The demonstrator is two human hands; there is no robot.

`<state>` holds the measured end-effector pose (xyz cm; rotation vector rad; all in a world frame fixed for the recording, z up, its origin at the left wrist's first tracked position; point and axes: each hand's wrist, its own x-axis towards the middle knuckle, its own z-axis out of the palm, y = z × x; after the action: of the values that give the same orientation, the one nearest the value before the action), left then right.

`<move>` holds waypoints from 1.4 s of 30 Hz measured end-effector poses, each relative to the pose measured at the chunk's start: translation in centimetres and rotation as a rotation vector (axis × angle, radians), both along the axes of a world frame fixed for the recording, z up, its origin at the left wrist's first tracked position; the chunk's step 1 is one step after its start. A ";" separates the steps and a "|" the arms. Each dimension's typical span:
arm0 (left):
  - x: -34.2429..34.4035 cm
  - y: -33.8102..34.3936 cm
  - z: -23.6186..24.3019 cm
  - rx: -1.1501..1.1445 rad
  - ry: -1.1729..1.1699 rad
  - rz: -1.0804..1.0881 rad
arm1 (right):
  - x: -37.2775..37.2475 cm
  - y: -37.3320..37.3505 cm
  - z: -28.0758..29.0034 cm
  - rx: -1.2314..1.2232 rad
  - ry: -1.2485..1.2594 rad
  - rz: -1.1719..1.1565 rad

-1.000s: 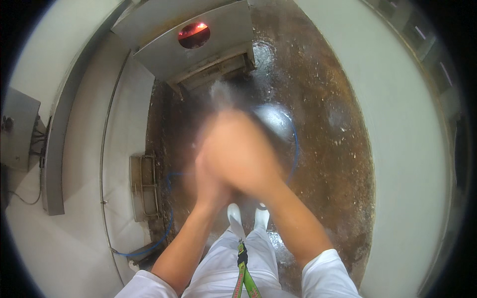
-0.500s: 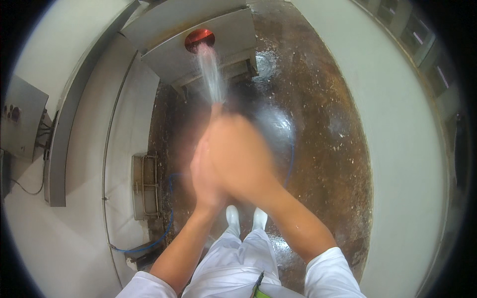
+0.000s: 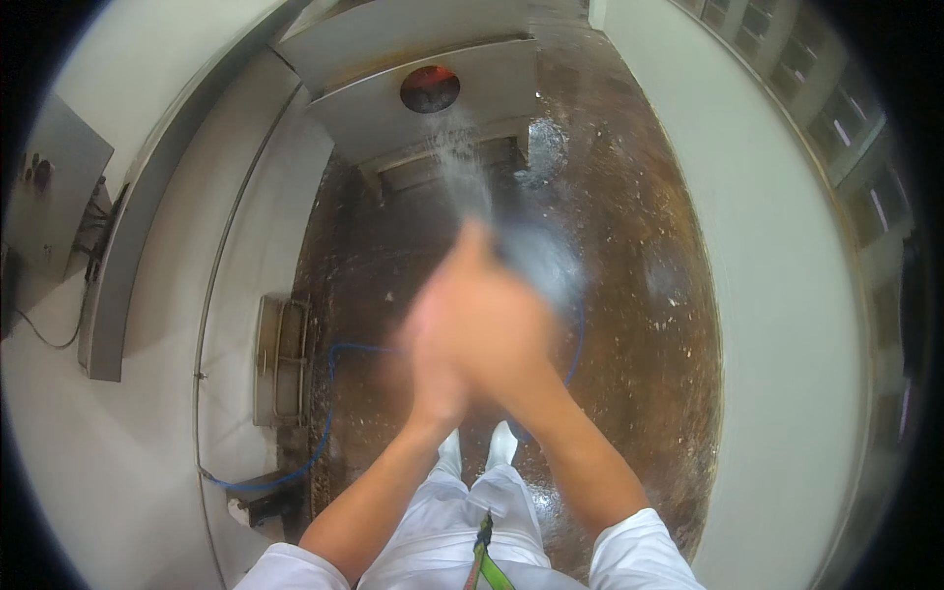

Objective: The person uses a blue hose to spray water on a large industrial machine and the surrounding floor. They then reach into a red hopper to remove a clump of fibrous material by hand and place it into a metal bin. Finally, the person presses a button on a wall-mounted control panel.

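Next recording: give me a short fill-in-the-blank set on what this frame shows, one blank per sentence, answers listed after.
1. The left hand and right hand are pressed ____ in front of the person.
2. A spray of ____ runs from the hands toward the red disc.
3. The hose lying on the wet floor is ____ in colour.
4. The person's trousers are ____.

Missing words: together; water; blue; white

Blurred spray nozzle (image 3: 531, 258), apparently gripped in clasped hands (image 3: 477, 339), jets water.
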<state>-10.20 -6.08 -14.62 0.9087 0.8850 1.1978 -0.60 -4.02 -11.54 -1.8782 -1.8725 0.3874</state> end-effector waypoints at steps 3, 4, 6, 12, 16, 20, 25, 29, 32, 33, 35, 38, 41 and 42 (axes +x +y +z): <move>0.0 0.3 0.1 0.013 -0.013 0.013 | -0.5 0.8 -0.5 -0.055 -0.016 -0.030; -0.3 0.6 0.1 0.026 -0.005 0.027 | -0.8 0.9 0.6 -0.044 -0.008 -0.015; -1.0 1.5 -0.3 0.214 0.226 0.101 | -0.9 1.1 3.4 -0.018 0.008 0.009; -4.9 3.3 -1.2 0.194 0.289 -0.023 | -3.8 4.8 -1.8 0.125 -0.005 0.088; -14.3 -2.1 -6.0 -0.242 0.086 0.114 | -7.5 6.3 -7.3 -0.264 -0.135 0.163; -23.3 -5.0 -13.6 -0.305 0.189 0.460 | -13.8 5.6 -7.7 -0.401 0.002 0.129; -33.7 7.1 -18.0 -0.320 -0.191 0.565 | -31.1 2.9 -6.3 -0.378 -0.134 0.444; -41.2 15.6 -25.9 -0.402 0.181 0.515 | -43.3 2.9 -7.4 -0.403 -0.107 0.601; -44.6 18.0 -29.0 -0.460 0.383 0.602 | -49.9 3.1 -6.9 -0.441 -0.120 0.572; -45.8 18.5 -30.2 -0.494 0.263 0.670 | -52.1 3.0 -7.0 -0.466 -0.167 0.583; -51.7 17.9 -34.2 -0.530 -0.296 0.947 | -57.1 1.6 -6.8 -0.471 -0.153 0.666; -57.2 17.5 -35.5 -0.407 -1.008 1.199 | -61.3 2.5 -7.7 -0.437 -0.087 0.652; -62.2 11.4 -35.3 -0.388 -1.067 1.106 | -64.4 4.2 -11.1 -0.513 -0.082 0.657; -60.2 10.7 -32.2 -0.441 -0.895 0.844 | -63.1 7.1 -12.9 -0.512 -0.054 0.550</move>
<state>-70.41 4.63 -46.86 -0.4420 0.7234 1.7925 -63.71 3.11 -24.46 -1.6245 -2.4923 1.0916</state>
